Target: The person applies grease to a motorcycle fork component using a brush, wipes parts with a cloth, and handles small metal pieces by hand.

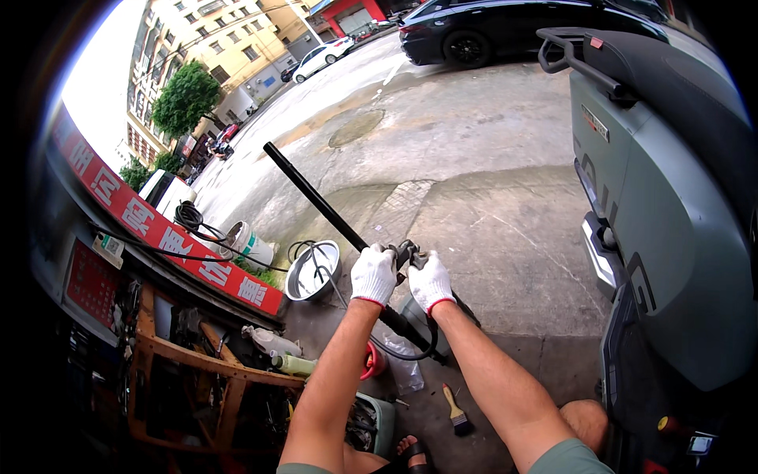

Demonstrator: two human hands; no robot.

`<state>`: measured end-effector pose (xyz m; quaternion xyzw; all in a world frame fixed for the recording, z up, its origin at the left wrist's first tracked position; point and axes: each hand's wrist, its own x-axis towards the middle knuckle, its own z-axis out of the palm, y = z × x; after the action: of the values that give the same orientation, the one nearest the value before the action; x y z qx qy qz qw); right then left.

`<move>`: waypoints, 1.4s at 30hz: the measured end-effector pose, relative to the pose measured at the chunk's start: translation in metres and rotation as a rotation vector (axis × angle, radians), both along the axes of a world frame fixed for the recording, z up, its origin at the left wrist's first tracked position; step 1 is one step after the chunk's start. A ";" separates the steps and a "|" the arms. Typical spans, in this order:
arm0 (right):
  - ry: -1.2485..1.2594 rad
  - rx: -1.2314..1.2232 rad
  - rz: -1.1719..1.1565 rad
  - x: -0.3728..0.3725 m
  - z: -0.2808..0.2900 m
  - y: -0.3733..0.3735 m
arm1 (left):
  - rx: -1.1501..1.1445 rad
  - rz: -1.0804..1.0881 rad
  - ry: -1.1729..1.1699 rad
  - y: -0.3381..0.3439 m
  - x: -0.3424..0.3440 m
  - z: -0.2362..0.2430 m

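Note:
My left hand (373, 276), in a white knit glove with a red cuff, is closed where a long black pole (312, 193) passes under it. The pole slants from upper left down to the ground at lower right. Beside it my right hand (430, 282), gloved the same way, is closed on a small dark fitting (407, 253) between the two hands. What exactly the fitting is, and how it joins the pole, is hidden by fingers. A black hose (433, 340) curves below the hands near the pole's lower end.
A paintbrush (455, 409) and a clear plastic bag (407, 373) lie on the ground. To the left are a grey basin (294, 291), a white bucket (254, 246) and a cluttered wooden frame (229, 365). A grey-green scooter (671, 197) stands close at right; a black car (505, 31) is beyond.

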<state>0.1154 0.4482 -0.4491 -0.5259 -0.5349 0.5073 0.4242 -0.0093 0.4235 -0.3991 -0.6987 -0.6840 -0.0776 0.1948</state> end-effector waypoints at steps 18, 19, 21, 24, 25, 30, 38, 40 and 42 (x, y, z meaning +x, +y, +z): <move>0.007 0.017 0.109 -0.003 -0.006 0.000 | 0.067 0.111 -0.166 -0.059 -0.031 -0.007; 0.052 0.043 0.106 -0.006 -0.008 -0.001 | 0.079 0.122 -0.226 -0.062 -0.030 -0.006; 0.065 0.055 0.169 -0.006 -0.006 -0.005 | 0.126 0.155 -0.266 -0.065 -0.032 -0.007; 0.082 0.075 0.267 -0.009 -0.003 -0.013 | 0.144 0.204 -0.322 -0.069 -0.044 -0.019; 0.090 0.084 0.297 -0.012 -0.005 -0.015 | 0.152 0.200 -0.335 -0.070 -0.047 -0.023; -0.068 0.130 0.357 -0.025 -0.009 -0.023 | 0.172 0.196 -0.359 -0.066 -0.041 -0.021; -0.225 0.083 0.376 -0.026 0.015 -0.030 | 0.159 0.190 -0.355 -0.062 -0.036 -0.014; -0.257 0.067 0.387 -0.027 0.018 -0.030 | 0.152 0.175 -0.361 -0.060 -0.035 -0.014; -0.254 0.046 0.392 -0.027 0.019 -0.030 | 0.160 0.166 -0.339 -0.058 -0.033 -0.013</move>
<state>0.0886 0.4184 -0.4306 -0.4616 -0.6873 0.4976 0.2586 -0.0424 0.3652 -0.4125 -0.5992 -0.7539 -0.2318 0.1373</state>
